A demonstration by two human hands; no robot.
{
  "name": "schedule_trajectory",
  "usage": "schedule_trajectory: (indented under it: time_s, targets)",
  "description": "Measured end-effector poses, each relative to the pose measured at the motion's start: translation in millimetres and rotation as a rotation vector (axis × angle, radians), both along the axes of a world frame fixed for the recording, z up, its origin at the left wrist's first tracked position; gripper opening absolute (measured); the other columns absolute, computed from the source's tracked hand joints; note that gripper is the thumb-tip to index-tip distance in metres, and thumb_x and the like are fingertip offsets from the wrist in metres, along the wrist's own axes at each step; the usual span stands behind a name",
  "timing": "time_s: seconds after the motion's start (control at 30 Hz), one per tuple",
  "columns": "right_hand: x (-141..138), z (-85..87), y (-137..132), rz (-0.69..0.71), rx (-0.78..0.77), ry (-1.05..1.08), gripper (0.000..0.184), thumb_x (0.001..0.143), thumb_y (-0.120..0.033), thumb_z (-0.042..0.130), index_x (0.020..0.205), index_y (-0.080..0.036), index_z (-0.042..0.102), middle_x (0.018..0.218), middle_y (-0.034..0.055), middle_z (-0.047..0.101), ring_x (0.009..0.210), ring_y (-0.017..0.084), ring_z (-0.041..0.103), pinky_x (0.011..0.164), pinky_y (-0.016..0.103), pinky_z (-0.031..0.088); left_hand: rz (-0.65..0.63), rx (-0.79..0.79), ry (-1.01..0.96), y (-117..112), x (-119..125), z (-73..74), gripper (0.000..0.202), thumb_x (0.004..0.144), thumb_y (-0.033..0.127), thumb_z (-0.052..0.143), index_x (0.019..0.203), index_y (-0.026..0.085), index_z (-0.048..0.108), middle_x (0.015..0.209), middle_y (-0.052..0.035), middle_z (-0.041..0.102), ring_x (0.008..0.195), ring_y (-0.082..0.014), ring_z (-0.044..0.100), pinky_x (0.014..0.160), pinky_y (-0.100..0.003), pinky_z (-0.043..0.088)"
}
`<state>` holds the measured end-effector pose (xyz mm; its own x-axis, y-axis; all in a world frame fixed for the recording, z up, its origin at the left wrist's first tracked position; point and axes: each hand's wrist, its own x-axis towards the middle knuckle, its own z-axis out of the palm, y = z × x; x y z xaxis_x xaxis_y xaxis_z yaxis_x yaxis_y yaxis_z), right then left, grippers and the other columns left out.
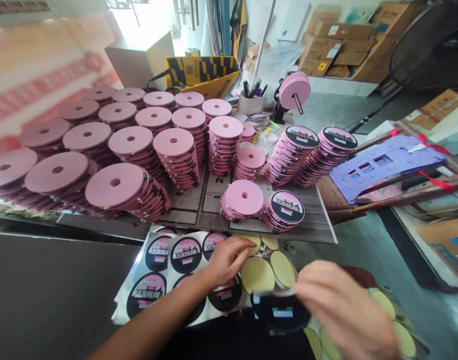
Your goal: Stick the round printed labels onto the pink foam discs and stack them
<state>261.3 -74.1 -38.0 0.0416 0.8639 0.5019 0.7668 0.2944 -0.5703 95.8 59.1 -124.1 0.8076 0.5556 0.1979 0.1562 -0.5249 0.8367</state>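
Pink round discs with a centre hole [115,182] stand in leaning stacks across the grey work table [319,235]. Those on the left are plain side up. A few stacks at the right [301,136] show a black printed label on top, so the bare and the labelled ones seem to be kept apart. The nearest labelled stack [287,206] sits just beside a bare one [244,196], close to the table's front edge and within easy reach.

A glossy sheet of round black stickers [157,252] lies in front of the person, with pale yellow circles of bare backing [257,275] showing on it. The left hand [227,260] rests on this sheet with its fingers loosely bent and the tips pressing down. It grasps nothing and appears to be pinning the sheet flat. The right hand [341,305] is blurred. Its fingertips seem closed on the edge of one round black sticker [281,312], held just above the sheet, probably to keep off the sticky face. The exact grip cannot be made out.
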Motion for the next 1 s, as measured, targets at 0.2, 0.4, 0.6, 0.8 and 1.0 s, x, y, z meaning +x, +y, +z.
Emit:
schedule_trajectory:
  time_s: [0.2,0.4,0.6,0.8,1.0]
  targets:
    - [42.6,22.5,130.6,-0.190,-0.301,0.889,0.016,0.056,-0.025,0.073,0.068,-0.020,0.063,0.063,-0.0018,0.060,0.052,0.010,0.051,0.047,0.024,0.040,0.730,0.078,-0.123,26.6,9.5,37.9,0.040,0.083,0.027,0.043,0.122,0.018,0.039,0.123,-0.0134,0.042,0.119,-0.0232,0.038,0.099,-0.043,0.031]
    - [27.5,-0.1,185.8,-0.079,-0.592,1.179,0.030,0.043,-0.023,0.078,0.065,-0.014,0.061,0.056,-0.0046,0.056,0.045,0.005,0.045,0.043,0.019,0.033,0.589,-0.012,-0.001,46.7,26.6,33.1,0.044,0.090,0.038,0.028,0.129,0.022,0.038,0.143,-0.0102,0.023,0.134,-0.0248,0.013,0.107,-0.047,0.014]
    - [13.9,14.0,159.2,-0.040,-0.546,1.270,0.029,0.048,-0.026,0.077,0.068,-0.017,0.059,0.057,-0.0056,0.055,0.043,0.004,0.041,0.040,0.018,0.029,0.619,-0.214,-0.186,30.9,16.4,49.6,0.050,0.088,0.042,0.031,0.134,0.023,0.033,0.142,-0.0071,0.031,0.133,-0.0236,0.020,0.109,-0.044,0.016]
    - [-9.4,26.9,119.8,-0.045,-0.577,1.209,0.023,0.052,-0.027,0.077,0.067,-0.016,0.064,0.057,-0.0031,0.056,0.044,0.005,0.041,0.040,0.019,0.032,0.303,-1.203,-0.418,5.0,-15.8,82.9,0.061,0.079,0.026,0.049,0.135,0.029,0.028,0.130,-0.0084,0.047,0.092,-0.0224,0.061,0.071,-0.038,0.054]
    - [-12.1,15.9,103.7,-0.039,-0.597,1.081,0.023,0.052,-0.031,0.078,0.065,-0.016,0.065,0.055,-0.0015,0.058,0.045,0.007,0.046,0.042,0.020,0.038,0.231,-1.391,-0.427,-5.2,-28.6,84.8,0.076,0.063,0.011,0.051,0.132,0.033,0.029,0.131,-0.0055,0.046,0.085,-0.0191,0.063,0.070,-0.034,0.054]
